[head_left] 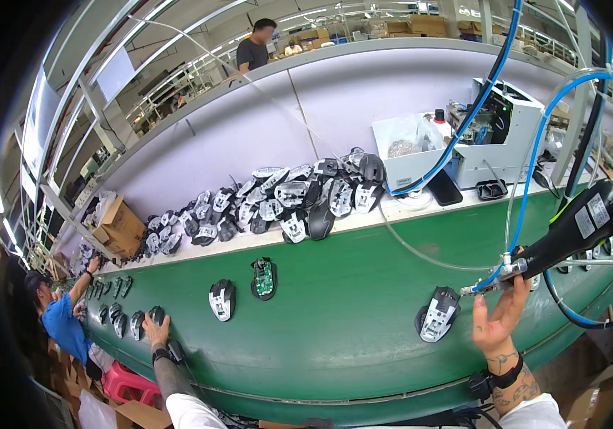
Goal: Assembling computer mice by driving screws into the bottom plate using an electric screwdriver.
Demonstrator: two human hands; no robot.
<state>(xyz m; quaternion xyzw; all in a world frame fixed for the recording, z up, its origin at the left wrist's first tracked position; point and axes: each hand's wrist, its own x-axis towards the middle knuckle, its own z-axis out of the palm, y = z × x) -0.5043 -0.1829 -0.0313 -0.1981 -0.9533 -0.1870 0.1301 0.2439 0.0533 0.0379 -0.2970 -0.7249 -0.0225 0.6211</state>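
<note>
My left hand reaches left over the green belt, its fingers closed about a dark computer mouse part. My right hand is raised at the right, fingers curled at the lower metal end of a black power screwdriver. The screwdriver hangs tilted, with blue and clear hoses at its nose. Just left of its tip, a half-built mouse with a white and grey inside lies on the belt. Another such mouse and a green circuit board in a dark shell lie mid-belt.
Several mouse parts line the belt at the left, near a co-worker in blue. Mouse shells are heaped on the ledge behind. A white screw-feeding machine, a phone and a cardboard box stand or lie there too.
</note>
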